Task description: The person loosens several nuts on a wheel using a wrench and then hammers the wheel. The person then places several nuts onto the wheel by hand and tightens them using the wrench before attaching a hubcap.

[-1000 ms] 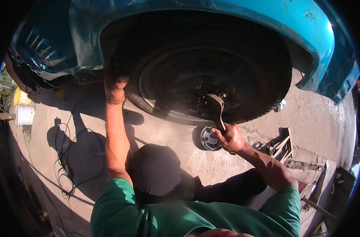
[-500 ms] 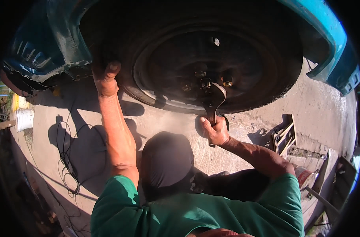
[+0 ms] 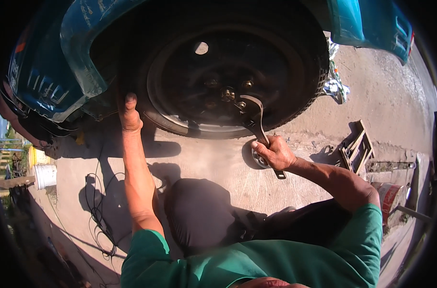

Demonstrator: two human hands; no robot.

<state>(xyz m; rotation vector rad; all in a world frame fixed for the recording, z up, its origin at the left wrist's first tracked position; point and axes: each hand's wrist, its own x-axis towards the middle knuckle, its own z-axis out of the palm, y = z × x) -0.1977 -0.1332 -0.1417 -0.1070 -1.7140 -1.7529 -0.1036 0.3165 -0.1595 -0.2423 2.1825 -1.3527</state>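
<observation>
A dark wheel with its tire (image 3: 180, 126) stands upright in front of me, below the teal fender (image 3: 77, 48) of a vehicle. Several nuts surround its hub (image 3: 228, 93), one lug nut (image 3: 248, 83) catching the sun. My right hand (image 3: 277, 154) is closed around the handle of an adjustable wrench (image 3: 258, 129). The wrench's jaws are at the lower right nut; whether they fit around it I cannot tell. My left hand (image 3: 130, 116) grips the tire's left edge, thumb pointing up, its other fingers hidden in shadow.
A small wooden frame (image 3: 357, 149) and a red-and-white can (image 3: 389, 197) are on the right. Crumpled silvery wrapping (image 3: 337, 89) lies behind the tire. Black cable (image 3: 99, 223) is strewn over the concrete at left, near a white bucket (image 3: 44, 176). A round piece (image 3: 260, 161) shows behind my right hand.
The wheel has turned counterclockwise, its bright hole moving left. The wrench head has shifted from close to the hub to the lower right nut, and its handle slants more. The view has shifted.
</observation>
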